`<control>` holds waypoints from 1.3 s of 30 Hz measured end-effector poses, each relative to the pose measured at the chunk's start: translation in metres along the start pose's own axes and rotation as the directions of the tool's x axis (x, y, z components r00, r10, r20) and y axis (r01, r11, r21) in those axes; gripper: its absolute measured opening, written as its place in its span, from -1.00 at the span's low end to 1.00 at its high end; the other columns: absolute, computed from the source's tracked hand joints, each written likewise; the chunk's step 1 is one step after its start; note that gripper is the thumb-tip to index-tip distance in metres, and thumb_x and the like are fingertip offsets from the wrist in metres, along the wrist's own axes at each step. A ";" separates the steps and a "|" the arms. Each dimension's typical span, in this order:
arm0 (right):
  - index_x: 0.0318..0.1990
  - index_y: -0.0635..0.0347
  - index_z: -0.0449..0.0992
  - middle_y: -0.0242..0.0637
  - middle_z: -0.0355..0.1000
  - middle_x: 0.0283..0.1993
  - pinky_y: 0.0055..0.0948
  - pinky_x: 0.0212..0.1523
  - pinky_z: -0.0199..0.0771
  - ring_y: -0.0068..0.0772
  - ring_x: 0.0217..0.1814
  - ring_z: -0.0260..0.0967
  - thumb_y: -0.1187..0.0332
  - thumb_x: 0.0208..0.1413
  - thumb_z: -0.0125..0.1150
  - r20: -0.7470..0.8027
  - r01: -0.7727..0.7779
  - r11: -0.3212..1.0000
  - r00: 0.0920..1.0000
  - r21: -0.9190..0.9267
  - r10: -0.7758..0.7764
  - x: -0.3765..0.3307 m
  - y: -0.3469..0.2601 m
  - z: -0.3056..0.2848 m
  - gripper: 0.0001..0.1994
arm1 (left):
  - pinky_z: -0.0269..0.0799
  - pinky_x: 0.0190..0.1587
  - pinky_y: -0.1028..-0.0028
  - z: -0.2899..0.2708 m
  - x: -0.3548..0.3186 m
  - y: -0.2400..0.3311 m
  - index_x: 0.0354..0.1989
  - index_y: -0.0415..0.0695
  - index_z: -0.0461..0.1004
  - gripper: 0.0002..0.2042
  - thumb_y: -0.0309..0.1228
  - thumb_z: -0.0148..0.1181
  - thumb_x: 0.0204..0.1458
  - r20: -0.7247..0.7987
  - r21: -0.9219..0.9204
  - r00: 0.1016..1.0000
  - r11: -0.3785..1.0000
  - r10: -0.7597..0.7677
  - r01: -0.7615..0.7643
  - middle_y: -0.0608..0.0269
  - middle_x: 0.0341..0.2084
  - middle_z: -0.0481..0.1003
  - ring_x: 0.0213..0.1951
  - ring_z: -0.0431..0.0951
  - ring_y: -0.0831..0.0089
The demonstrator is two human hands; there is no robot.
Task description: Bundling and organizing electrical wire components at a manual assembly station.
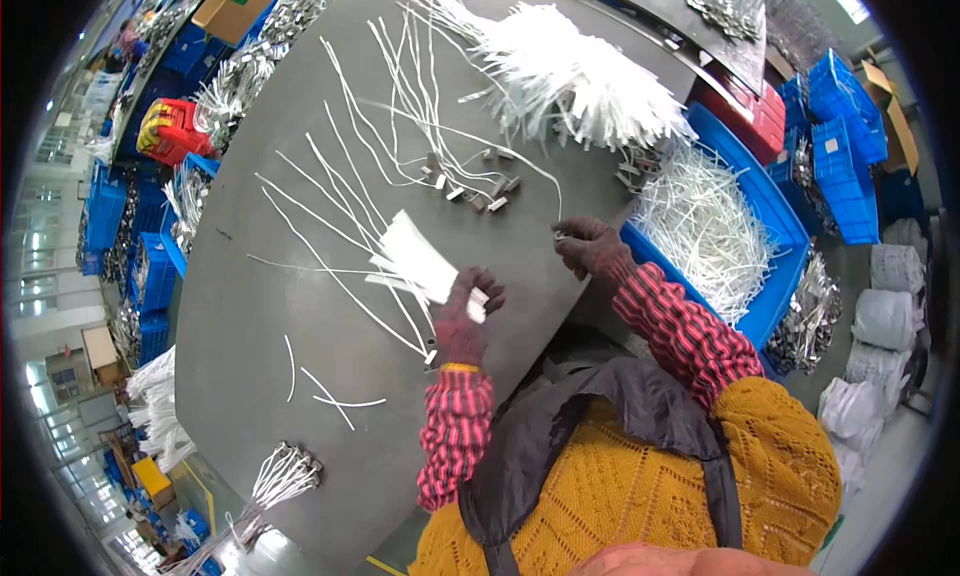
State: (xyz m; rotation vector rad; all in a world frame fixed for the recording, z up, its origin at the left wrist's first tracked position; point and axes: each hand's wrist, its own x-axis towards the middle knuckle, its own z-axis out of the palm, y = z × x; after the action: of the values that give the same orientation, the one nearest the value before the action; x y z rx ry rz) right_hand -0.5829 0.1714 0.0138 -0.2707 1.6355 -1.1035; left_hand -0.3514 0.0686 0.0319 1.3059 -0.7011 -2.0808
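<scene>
My left hand [466, 314], in a dark glove, grips a flat bundle of white strips [418, 258] over the grey table [260, 306]. My right hand [593, 248], also gloved, pinches the end of a single white strip [520, 156] that curves away across the table. Several small metal clips [478, 194] lie just beyond both hands, among loose white strips [340, 186] spread out in a fan.
A big heap of white strips [580, 71] lies at the far side. A blue crate [775, 221] full of white strips stands at the right edge. A tied bundle [283, 476] rests near the table's left end. Blue crates and metal parts [812, 316] surround the table.
</scene>
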 end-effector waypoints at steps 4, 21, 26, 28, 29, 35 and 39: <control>0.01 0.21 0.59 -0.38 0.46 -0.47 -0.57 -0.64 0.30 -0.64 -0.59 0.34 0.31 0.07 0.33 0.070 0.015 0.981 0.997 0.195 -0.029 -0.079 -0.012 0.001 -0.65 | 0.60 -0.27 0.39 0.044 0.036 -0.073 -0.21 -0.29 0.54 -0.73 -0.28 0.16 0.23 0.223 0.173 0.974 0.982 0.035 -0.075 0.14 -0.38 0.59 -0.34 0.63 0.34; -0.13 0.18 0.57 -0.36 0.50 -0.14 -0.44 -0.02 0.46 -0.51 -0.07 0.43 0.36 -0.06 0.39 0.061 0.219 0.933 0.976 -0.285 -0.210 -0.214 0.063 -0.132 -0.70 | 0.26 -0.48 0.41 0.143 -0.033 -0.162 -0.33 -0.11 0.37 -0.81 -0.29 0.06 0.31 0.352 -0.440 0.927 0.851 -0.129 0.285 0.34 -0.58 0.27 -0.53 0.31 0.45; -0.10 0.23 0.61 -0.29 0.57 -0.20 -0.44 -0.09 0.49 -0.47 -0.16 0.48 0.42 -0.05 0.28 -0.385 -0.048 0.942 0.919 -0.332 -0.089 -0.256 0.204 -0.251 -0.70 | 0.54 -0.25 0.19 0.123 -0.011 -0.131 -0.21 -0.17 0.45 -0.76 -0.23 0.08 0.27 0.024 -0.329 0.998 0.943 0.058 -0.047 0.20 -0.39 0.51 -0.35 0.57 0.19; -0.09 0.25 0.62 -0.26 0.58 -0.20 -0.41 -0.07 0.49 -0.43 -0.15 0.49 0.44 -0.06 0.25 -0.485 -0.183 0.908 0.874 -0.376 -0.024 -0.280 0.247 -0.296 -0.68 | 0.60 -0.14 0.14 0.118 -0.006 -0.116 -0.17 -0.18 0.48 -0.73 -0.19 0.16 0.23 0.028 -0.390 0.981 0.906 0.193 -0.167 0.13 -0.30 0.56 -0.28 0.63 0.15; -0.07 0.24 0.62 -0.26 0.59 -0.20 -0.39 -0.06 0.50 -0.41 -0.15 0.50 0.43 -0.07 0.25 -0.516 -0.201 0.857 0.852 -0.474 -0.085 -0.291 0.269 -0.315 -0.66 | 0.60 -0.14 0.14 0.112 -0.002 -0.110 -0.17 -0.18 0.48 -0.73 -0.19 0.16 0.23 0.016 -0.391 0.979 0.902 0.205 -0.183 0.13 -0.30 0.56 -0.28 0.63 0.15; -0.07 0.14 0.63 -0.32 0.58 -0.22 -0.35 -0.20 0.55 -0.38 -0.24 0.52 0.42 -0.09 0.19 -0.585 -0.314 0.898 0.807 -0.307 0.082 -0.331 0.269 -0.339 -0.65 | 0.62 -0.15 0.16 0.103 -0.006 -0.080 -0.14 -0.17 0.49 -0.72 -0.18 0.18 0.22 -0.057 -0.342 0.961 0.899 0.272 -0.274 0.12 -0.27 0.57 -0.27 0.63 0.14; -0.09 0.12 0.62 -0.35 0.56 -0.27 -0.44 -0.52 0.44 -0.49 -0.49 0.43 0.44 -0.11 0.14 -0.576 -0.274 0.913 0.816 -0.301 0.055 -0.331 0.303 -0.368 -0.65 | 0.61 -0.10 0.10 0.088 0.004 -0.073 -0.10 -0.15 0.49 -0.67 -0.11 0.16 0.23 -0.060 -0.255 0.956 0.922 0.286 -0.292 0.13 -0.20 0.58 -0.22 0.63 0.09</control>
State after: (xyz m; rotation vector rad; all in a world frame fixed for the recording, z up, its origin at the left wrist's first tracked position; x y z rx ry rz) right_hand -0.6655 0.7450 -0.0141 -0.0351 2.3561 -0.7580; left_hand -0.4472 0.1278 0.0126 1.0097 -0.5498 -1.8440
